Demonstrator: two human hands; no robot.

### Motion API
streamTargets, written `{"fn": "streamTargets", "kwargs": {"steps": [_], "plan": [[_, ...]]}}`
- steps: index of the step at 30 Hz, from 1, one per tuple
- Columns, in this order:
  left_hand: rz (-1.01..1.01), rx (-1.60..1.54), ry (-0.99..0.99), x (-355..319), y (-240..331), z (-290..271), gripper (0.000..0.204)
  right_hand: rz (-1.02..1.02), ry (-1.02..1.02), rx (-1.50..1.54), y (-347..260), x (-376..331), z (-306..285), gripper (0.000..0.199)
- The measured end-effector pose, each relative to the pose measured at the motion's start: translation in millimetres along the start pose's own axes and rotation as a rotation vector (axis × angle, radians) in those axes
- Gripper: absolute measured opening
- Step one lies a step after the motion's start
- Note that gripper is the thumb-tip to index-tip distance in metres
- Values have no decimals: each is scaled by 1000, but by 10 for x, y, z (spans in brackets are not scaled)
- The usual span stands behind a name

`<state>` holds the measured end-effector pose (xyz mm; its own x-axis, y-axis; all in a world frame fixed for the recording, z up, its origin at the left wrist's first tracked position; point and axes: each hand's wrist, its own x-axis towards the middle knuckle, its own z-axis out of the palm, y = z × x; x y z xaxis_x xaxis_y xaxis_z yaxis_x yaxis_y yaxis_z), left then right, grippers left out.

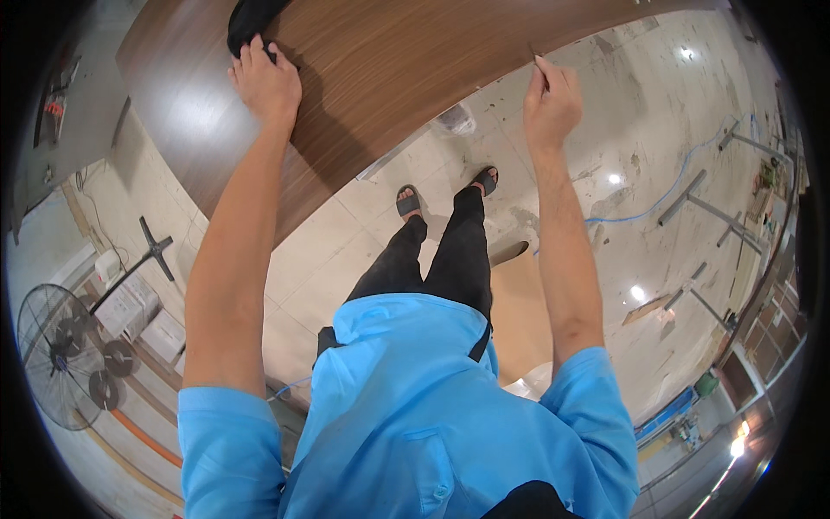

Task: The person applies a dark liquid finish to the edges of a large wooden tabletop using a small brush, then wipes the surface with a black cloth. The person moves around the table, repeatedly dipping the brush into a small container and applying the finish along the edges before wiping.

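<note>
Above tiled floor (605, 130), glossy walnut-brown board (372, 78) under left hand (266, 82).

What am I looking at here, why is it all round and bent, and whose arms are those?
This is one picture from a wide fisheye camera worn on a person's head, looking straight down. That lens bends straight edges near the rim. The two bare arms coming up from below belong to the wearer, who has a blue shirt, dark trousers and sandals, standing on a tiled floor.

In front is a large brown wood-grain panel. The left hand lies flat on it, fingertips touching a black object at the top edge. The right hand pinches something thin at the panel's edge; it is too small to identify. A standing fan is at lower left, and metal bars lie on the floor at right.
</note>
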<state>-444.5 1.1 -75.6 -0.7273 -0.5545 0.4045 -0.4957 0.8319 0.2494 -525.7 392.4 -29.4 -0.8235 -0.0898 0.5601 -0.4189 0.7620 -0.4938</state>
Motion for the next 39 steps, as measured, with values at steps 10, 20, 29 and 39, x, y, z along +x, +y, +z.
{"fn": "streamTargets", "kwargs": {"steps": [10, 20, 29, 39], "plan": [[520, -316, -322, -372, 822, -426, 75, 194, -364, 468, -968, -1497, -538, 17], [697, -419, -370, 80, 2820, 484, 66, 615, -53, 329, 908, -586, -1009, 17], [661, -316, -292, 618, 3194, 826, 55, 273, 361, 75, 1936, 1215, 230, 19], [794, -384, -400, 530, 3148, 643, 71, -135, -89, 543, 115, -633, -21, 26]]}}
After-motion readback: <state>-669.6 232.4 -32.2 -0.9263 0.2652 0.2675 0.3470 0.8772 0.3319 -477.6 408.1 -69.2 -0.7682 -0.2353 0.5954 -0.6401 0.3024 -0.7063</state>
